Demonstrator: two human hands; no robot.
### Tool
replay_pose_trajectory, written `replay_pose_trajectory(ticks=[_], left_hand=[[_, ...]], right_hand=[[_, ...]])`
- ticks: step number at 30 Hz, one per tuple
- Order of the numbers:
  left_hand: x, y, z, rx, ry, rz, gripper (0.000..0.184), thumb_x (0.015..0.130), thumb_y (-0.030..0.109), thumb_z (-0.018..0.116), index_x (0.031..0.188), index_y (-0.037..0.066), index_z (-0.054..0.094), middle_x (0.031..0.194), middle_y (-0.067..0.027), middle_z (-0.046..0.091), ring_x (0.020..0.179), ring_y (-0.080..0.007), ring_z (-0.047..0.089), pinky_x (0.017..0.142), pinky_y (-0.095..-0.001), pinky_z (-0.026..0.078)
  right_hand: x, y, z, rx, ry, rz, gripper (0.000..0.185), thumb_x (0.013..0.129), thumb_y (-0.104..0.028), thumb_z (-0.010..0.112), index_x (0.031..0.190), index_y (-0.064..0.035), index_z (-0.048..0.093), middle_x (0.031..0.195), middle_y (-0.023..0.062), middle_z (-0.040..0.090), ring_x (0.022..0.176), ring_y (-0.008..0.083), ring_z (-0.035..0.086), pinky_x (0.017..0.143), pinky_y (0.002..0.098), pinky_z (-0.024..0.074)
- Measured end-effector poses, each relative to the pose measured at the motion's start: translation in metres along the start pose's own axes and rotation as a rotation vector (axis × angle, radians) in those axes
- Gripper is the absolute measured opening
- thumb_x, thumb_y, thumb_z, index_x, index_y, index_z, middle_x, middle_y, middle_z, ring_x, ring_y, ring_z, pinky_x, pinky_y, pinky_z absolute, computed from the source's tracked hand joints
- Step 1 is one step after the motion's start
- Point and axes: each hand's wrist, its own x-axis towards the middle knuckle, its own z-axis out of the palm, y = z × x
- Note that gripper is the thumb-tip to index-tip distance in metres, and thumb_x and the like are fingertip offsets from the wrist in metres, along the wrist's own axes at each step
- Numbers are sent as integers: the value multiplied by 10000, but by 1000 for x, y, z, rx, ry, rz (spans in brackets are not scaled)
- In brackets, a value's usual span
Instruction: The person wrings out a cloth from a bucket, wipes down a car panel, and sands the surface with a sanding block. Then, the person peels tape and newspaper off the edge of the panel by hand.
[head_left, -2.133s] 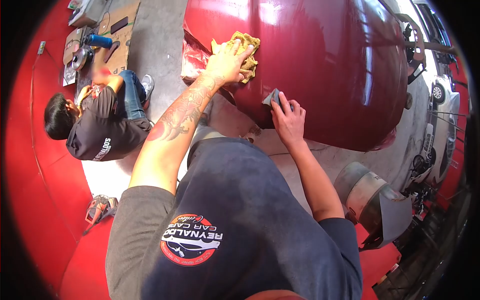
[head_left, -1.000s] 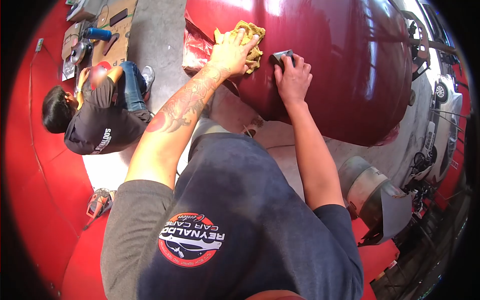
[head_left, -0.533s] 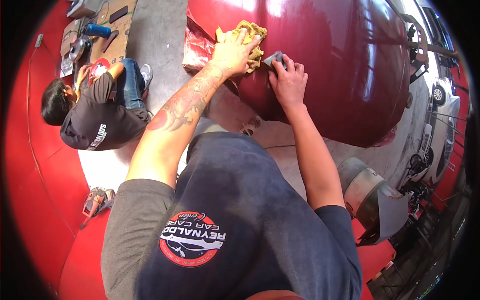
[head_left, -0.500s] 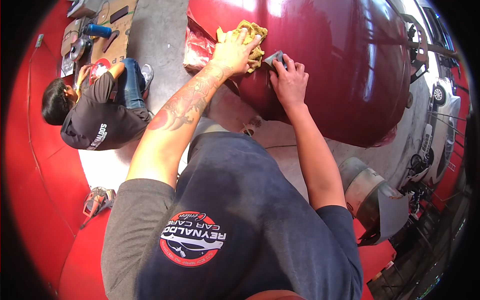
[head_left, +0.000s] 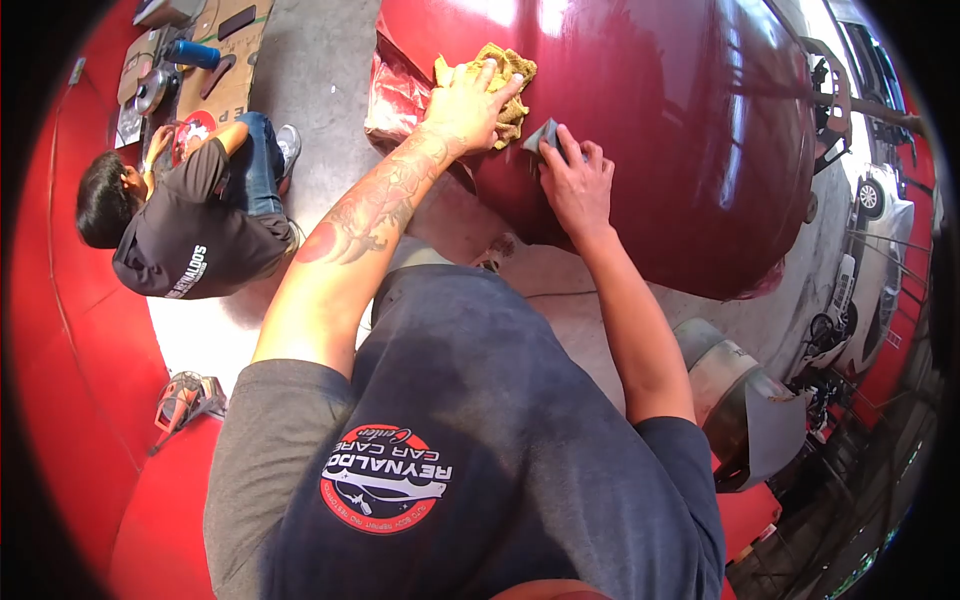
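Observation:
My left hand (head_left: 466, 110) lies flat with spread fingers on a crumpled yellow cloth (head_left: 508, 68). The cloth rests on a glossy dark red car panel (head_left: 640, 110), near its left edge. Just to the right, my right hand (head_left: 580, 178) has its fingers bent against the same panel. Between those fingers and the paint is a small grey sheet (head_left: 541, 136) that looks like sandpaper, partly hidden by the fingertips.
To the left, another person (head_left: 190, 220) crouches by a cardboard sheet (head_left: 222, 90) holding a blue bottle (head_left: 194, 54). An orange-and-black tool (head_left: 188, 402) lies on the left. A grey bumper-like part (head_left: 735, 400) stands on the right, with a white car (head_left: 890, 250) beyond.
My right hand has shifted a little with the grey sheet, whose visible part now sits slightly lower and to the left. My left hand stays on the cloth.

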Motion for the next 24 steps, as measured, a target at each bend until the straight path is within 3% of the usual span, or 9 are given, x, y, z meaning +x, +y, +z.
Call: replay_pose_trajectory(ticks=[3,6,10,12,16,18,24], left_hand=[[1,2,-3,8,-25,-15,941,716,304,800,1508,308,291,1502,-166,363,1288,-409,426,980,-463,493],[0,2,-2,25,-11,-14,943,719,307,798,1510,310,286,1502,-166,365,1291,-409,425,983,-464,490],[-1,0,2,19,-8,-13,944,721,306,795,1512,309,279,1501,-165,366,1287,-410,429,981,-464,491],[2,-5,8,5,17,16,827,766,373,733,1491,316,337,1496,-133,402,1323,-384,389,1092,-639,223],[1,-1,5,-29,-7,-13,827,767,371,734,1490,316,337,1494,-135,407,1321,-383,391,1091,-630,235],[0,-1,-2,-2,2,-1,924,721,310,793,1503,304,300,1495,-165,375,1289,-403,435,1019,-467,457],[0,-2,-1,14,20,15,930,722,304,795,1506,307,296,1496,-164,372,1279,-404,442,1048,-472,424]], right_hand=[[-51,1,0,28,-38,-53,366,741,-216,726,1101,-243,670,1345,10,543,1060,258,522,852,422,421],[-32,11,2,6,-7,-127,350,739,-218,727,1083,-245,673,1325,-1,558,1048,251,527,839,422,424],[47,14,7,-64,-4,100,382,811,-261,691,1188,-225,636,1316,8,556,1065,272,530,851,435,440],[36,10,7,-30,11,115,374,813,-261,688,1182,-231,632,1321,17,552,1056,276,527,835,432,438],[-36,-6,3,41,-2,101,414,775,-258,728,1180,-250,641,1317,26,541,1055,291,515,813,428,437],[-33,1,5,48,-11,75,406,770,-257,733,1167,-248,647,1303,25,546,1048,290,518,809,427,439],[55,8,9,19,15,229,347,820,-301,715,1153,-220,663,1261,45,558,1048,299,532,825,432,463]])
